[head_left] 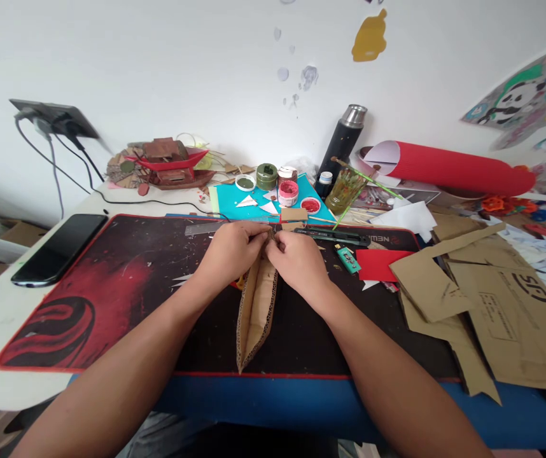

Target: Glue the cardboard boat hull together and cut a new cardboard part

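Left hand (229, 253) and right hand (300, 259) pinch the folded cardboard (259, 299), mat (308, 340) reading "NEW", flat sheet (511, 331) "SF", red paint (289, 187) inside a pink jar (288, 200)!

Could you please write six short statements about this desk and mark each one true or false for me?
1. The left hand and right hand pinch the far end of the folded cardboard piece. True.
2. The near end of the cardboard piece is cut square. False: it tapers to a point.
3. The phone lies to the left of the left hand. True.
4. The right hand holds the box cutter. False: the box cutter lies on the mat.
5. The jar of red paint stands open. True.
6. The red roll lies left of the jar of red paint. False: the red roll lies to its right.
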`<state>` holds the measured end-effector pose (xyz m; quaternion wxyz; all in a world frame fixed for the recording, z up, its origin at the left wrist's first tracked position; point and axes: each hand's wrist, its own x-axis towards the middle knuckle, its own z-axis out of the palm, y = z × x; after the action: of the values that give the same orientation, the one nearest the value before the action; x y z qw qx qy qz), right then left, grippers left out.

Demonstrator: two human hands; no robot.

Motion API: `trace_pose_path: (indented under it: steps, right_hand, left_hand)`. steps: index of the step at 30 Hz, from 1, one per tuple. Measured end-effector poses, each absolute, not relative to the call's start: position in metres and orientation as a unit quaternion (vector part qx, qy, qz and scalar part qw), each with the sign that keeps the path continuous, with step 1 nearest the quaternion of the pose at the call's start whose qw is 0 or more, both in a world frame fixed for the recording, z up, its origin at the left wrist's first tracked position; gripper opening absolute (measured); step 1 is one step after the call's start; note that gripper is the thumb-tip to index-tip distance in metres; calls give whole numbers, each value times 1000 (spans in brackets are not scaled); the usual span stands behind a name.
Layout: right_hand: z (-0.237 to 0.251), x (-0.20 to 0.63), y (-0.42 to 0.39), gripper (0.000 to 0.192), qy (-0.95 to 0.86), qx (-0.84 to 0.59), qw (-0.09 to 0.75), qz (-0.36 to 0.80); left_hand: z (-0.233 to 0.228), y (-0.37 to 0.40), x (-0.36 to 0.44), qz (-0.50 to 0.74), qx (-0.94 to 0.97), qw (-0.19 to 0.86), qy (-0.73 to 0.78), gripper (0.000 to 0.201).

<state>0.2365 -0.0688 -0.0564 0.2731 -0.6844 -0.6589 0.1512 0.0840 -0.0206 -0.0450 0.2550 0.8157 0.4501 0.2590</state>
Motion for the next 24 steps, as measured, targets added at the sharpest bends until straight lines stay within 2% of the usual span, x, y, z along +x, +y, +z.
trace_pose_path:
  steps: [24]
  right_hand:
    - [-55,237,-70,32,-657,-686,269,157]
  left_hand:
    - [-42,-22,85,255,808,264,460,32]
